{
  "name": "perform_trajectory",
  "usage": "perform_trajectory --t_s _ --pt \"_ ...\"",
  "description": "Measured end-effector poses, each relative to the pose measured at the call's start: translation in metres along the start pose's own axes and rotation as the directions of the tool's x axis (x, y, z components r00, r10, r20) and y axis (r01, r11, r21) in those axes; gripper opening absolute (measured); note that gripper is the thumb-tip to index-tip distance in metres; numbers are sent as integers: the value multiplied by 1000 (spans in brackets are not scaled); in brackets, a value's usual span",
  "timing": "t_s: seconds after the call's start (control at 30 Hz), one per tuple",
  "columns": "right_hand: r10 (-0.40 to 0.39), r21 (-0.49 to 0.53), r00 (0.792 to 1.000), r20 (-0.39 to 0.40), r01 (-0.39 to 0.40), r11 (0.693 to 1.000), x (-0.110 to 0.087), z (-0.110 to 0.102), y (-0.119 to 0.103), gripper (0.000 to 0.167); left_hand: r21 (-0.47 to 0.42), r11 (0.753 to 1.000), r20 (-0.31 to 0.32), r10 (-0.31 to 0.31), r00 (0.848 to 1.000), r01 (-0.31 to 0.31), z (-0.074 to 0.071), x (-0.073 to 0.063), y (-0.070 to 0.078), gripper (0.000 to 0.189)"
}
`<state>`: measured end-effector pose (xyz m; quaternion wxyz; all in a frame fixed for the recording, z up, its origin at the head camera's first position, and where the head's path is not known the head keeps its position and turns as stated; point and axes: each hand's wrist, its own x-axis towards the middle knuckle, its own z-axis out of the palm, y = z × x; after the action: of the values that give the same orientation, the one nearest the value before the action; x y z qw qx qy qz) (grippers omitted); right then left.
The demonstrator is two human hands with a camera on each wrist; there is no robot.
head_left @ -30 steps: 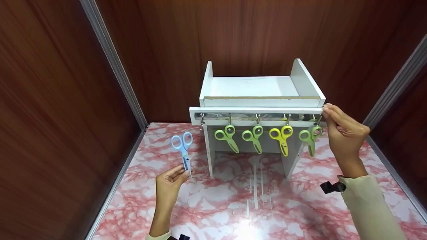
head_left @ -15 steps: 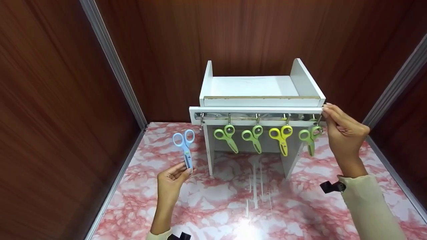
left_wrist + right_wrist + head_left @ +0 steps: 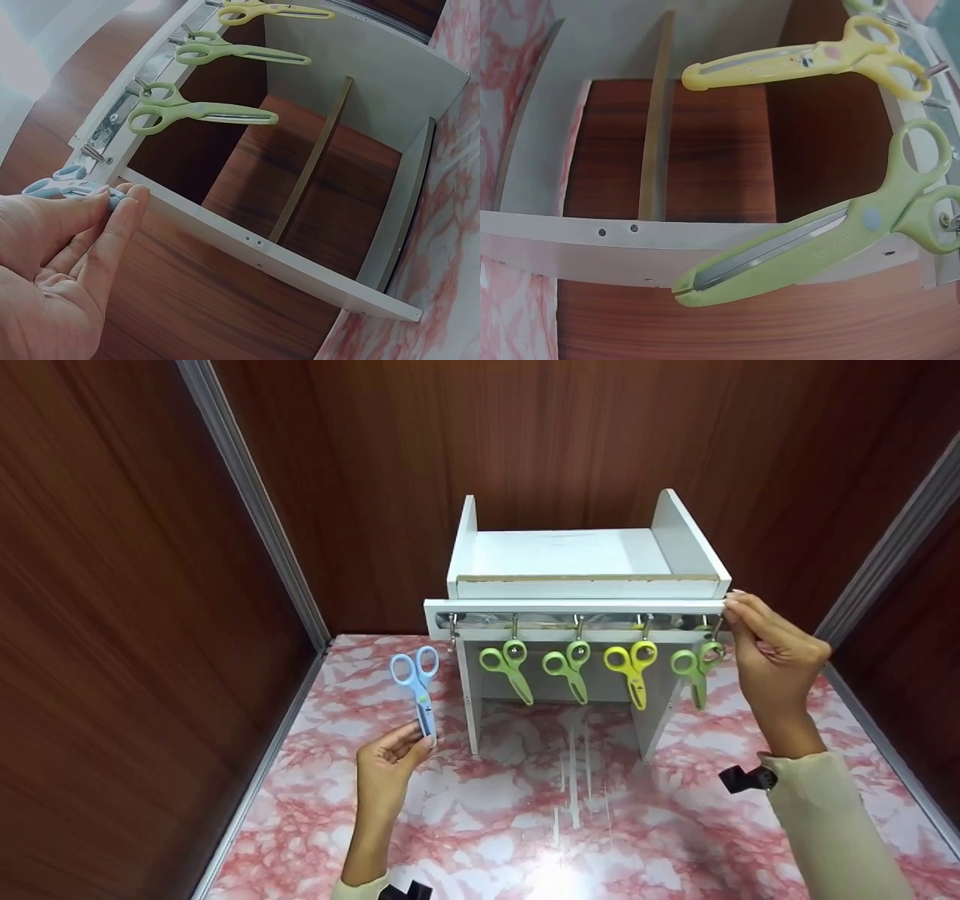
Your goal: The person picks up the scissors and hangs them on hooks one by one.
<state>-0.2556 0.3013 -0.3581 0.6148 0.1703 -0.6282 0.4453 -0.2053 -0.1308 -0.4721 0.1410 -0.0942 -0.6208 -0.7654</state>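
My left hand (image 3: 390, 761) pinches a pair of blue scissors (image 3: 421, 690) by the blade end, handle loops up, left of the white hook rail (image 3: 577, 606). In the left wrist view the loops of the blue scissors (image 3: 64, 184) are close to the bare end hook (image 3: 92, 153). My right hand (image 3: 780, 660) pinches the right end of the rail. From the other hooks hang green scissors (image 3: 508, 669), more green scissors (image 3: 570, 669), yellow scissors (image 3: 634, 671) and, nearest my right hand, further green scissors (image 3: 697, 671). The right wrist view does not show my right hand.
Behind the rail stands a white shelf unit (image 3: 592, 587) with side panels and a raised top. It rests on a red-and-white marbled table (image 3: 480, 810). Brown wood-grain panels (image 3: 562, 442) surround the table on the back and sides.
My left hand has moved slightly up and to the right with the blue scissors, bringing them nearer the rail's left hook. My right hand has stayed on the rail's end.
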Motion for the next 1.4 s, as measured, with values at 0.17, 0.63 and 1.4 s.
perform_trajectory --t_s 0.17,0.63,1.4 --pt "-3 5 1000 1 3 1000 0 0 1 21 -22 1000 31 -5 1000 5 1 1 0 29" --pt "1 14 1000 -3 -1 1000 0 -1 3 20 -59 998 74 -15 997 20 8 5 -1 29" --pt "0 16 1000 1 0 1000 0 -1 0 21 -77 997 100 -15 995 23 16 11 -6 30"
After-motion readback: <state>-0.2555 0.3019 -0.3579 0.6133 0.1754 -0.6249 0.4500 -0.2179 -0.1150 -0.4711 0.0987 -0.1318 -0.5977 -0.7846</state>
